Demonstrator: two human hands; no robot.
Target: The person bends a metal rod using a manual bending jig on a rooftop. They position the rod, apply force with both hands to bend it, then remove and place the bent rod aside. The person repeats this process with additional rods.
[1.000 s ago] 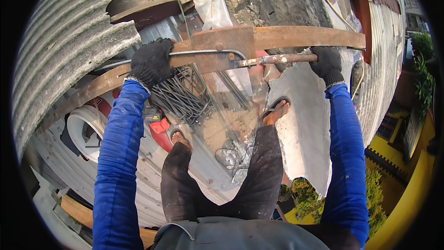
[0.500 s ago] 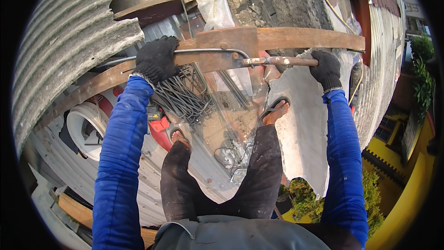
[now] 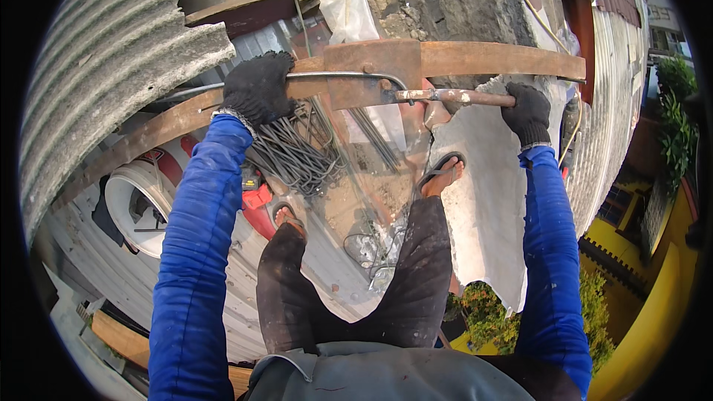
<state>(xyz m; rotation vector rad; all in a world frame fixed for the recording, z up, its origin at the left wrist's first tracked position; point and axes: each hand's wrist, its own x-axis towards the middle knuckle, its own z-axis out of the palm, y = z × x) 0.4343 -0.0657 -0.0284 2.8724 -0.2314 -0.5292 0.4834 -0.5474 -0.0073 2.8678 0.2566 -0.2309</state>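
A long wooden beam (image 3: 505, 61) lies across in front of me, with a rust-brown plate (image 3: 347, 56) and small pegs on it. Over the plate runs a thin steel rod (image 3: 334, 74), curved downward at its right end. My left hand (image 3: 258, 87), in a black knit glove, is closed round the rod left of the plate. My right hand (image 3: 528, 113), gloved alike, grips the end of a paint-worn bending bar (image 3: 464, 95). That bar's head meets the rod's curved end. Below my left hand lies a heap of bent steel rods (image 3: 297, 152).
Straight rods (image 3: 375, 137) lie between my sandalled feet and the beam. Corrugated roofing (image 3: 134, 44) rises at the left, above a white bucket (image 3: 137, 204). A jagged grey sheet (image 3: 479, 200) lies beside my right foot. Beyond its lower edge are plants and a yellow wall (image 3: 646, 327) farther down.
My left hand, the rod and the plate have shifted slightly right. The bending bar and my right hand have also moved a little right. Both hands keep their grip.
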